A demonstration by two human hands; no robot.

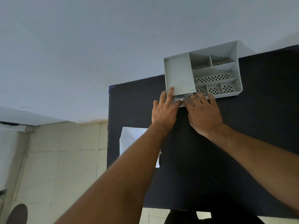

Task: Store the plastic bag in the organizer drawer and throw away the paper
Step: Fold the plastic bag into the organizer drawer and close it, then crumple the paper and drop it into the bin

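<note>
A grey plastic organizer (215, 68) with several compartments stands at the far edge of the dark table (242, 159), against the wall. Its small drawer (184, 104) is pulled out a little at the lower front. A crumpled clear plastic bag (179, 98) sits in the drawer opening. My left hand (165, 110) presses on the bag with its fingers, one fingertip resting on the organizer's front edge. My right hand (203, 113) lies flat beside it, fingers on the bag and the drawer. A white paper (129, 139) lies on the table's left part, half hidden under my left forearm.
The table's left edge (108, 126) drops to a beige tiled floor (64, 159). A pale wall (113, 46) rises behind the organizer. A dark round object (17, 214) sits at the lower left on the floor.
</note>
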